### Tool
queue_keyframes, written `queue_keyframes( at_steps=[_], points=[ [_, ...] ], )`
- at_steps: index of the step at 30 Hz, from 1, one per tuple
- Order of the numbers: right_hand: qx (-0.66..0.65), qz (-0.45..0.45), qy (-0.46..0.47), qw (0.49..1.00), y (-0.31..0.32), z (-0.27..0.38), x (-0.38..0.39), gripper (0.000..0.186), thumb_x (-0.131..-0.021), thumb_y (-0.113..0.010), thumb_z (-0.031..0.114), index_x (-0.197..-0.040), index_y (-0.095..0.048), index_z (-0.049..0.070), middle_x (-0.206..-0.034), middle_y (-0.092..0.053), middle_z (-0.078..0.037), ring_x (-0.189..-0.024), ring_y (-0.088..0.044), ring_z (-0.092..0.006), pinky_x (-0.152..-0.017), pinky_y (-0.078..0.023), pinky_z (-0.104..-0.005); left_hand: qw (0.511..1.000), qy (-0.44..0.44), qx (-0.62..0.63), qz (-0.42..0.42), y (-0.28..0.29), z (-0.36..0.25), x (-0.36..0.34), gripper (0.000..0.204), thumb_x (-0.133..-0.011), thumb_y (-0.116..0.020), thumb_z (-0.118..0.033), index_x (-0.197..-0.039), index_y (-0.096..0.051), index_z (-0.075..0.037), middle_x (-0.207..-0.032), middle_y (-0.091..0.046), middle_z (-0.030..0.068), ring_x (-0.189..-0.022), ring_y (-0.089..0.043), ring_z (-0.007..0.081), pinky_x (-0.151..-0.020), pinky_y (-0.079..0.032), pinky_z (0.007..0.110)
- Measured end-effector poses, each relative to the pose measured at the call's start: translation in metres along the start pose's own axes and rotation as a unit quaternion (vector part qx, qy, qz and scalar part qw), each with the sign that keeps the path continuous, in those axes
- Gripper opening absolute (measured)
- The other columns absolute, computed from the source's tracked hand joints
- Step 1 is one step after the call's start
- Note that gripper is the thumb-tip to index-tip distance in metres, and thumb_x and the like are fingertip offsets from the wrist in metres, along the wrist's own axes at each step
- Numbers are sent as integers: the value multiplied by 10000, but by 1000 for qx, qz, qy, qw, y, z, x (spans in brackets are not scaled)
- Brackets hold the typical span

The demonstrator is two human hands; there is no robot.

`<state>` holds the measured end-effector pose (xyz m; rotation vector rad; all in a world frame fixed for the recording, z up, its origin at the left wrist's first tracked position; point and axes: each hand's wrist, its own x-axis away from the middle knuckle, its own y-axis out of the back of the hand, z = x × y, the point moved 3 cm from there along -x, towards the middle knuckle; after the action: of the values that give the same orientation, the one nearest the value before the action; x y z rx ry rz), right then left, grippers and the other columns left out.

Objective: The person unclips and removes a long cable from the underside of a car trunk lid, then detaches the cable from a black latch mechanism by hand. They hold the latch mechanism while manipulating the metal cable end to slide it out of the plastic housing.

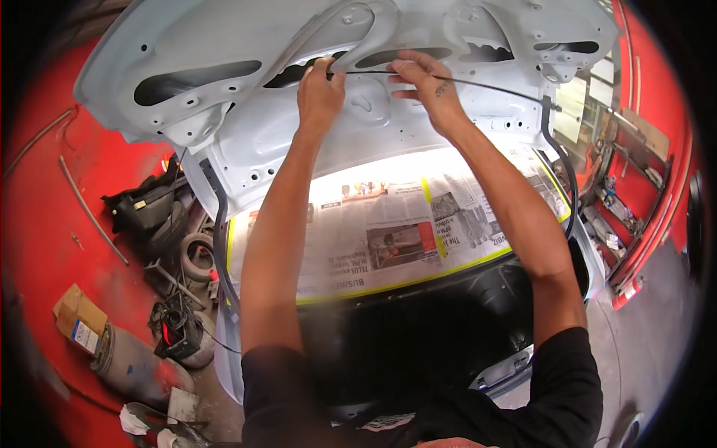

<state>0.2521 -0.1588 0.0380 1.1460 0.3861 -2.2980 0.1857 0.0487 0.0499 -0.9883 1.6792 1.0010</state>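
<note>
Here's the thin black cable, stretched sideways under the raised pale trunk lid. The left hand pinches it, fingers curled; the right hand grips loosely, fingers partly spread. Nearer, newspaper covers the window, edged in yellow tape; red wall far left.

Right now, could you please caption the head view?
Left hand and right hand hold a thin rod or cable by an open trunk lid.
</note>
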Motion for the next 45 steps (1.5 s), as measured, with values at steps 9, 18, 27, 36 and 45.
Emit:
queue_keyframes(
  at_steps=[9, 18, 27, 36, 45],
  points=[
    [-329, -3, -47, 943, -20, -38, -21, 290, -968, -660, 149, -1213, -572, 20, -1192, -684, -122, -1088, -648, -230, -939, -546, -429, 990, -95, -106, -18, 25, -24, 17, 336, -934, -651, -116, -1258, -667, -30, -1242, -676, 207, -1070, -680, 374, -926, -527, 445],
    [-306, 63, -58, 948, -18, -35, -29, 291, -1002, -619, 153, -1258, -561, 27, -1216, -676, -127, -1176, -631, -232, -996, -518, -438, 974, 17, 196, 111, 15, -78, -22, 410, -972, -594, -70, -1356, -589, 72, -1058, -730, 164, -717, -706, 177, -543, -548, 287],
    [-223, 93, -62, 968, -11, -40, -22, 436, -997, -591, 168, -1407, -515, 41, -1316, -653, -108, -1222, -597, -224, -1019, -513, -416, 962, 96, 170, 190, 13, -67, -37, 339, -944, -607, -51, -1246, -606, 103, -902, -685, 115, -543, -636, 147, -480, -515, 276],
    [-146, 83, -47, 985, -7, -51, -11, 413, -1014, -593, 267, -1347, -593, 23, -1307, -638, -128, -1151, -618, -216, -934, -553, -388, 953, 110, 192, 206, 3, -74, -33, 249, -950, -559, -23, -1169, -649, 52, -848, -688, 78, -526, -621, 145, -491, -518, 290],
    [-39, 120, -20, 992, 12, -46, 11, 376, -1021, -603, 311, -1268, -659, 33, -1083, -722, -84, -876, -698, -160, -770, -574, -290, 928, 112, 282, 219, 23, -69, -31, 394, -973, -518, 3, -1355, -556, 91, -1139, -670, 169, -769, -731, 238, -602, -603, 302]
  ],
)
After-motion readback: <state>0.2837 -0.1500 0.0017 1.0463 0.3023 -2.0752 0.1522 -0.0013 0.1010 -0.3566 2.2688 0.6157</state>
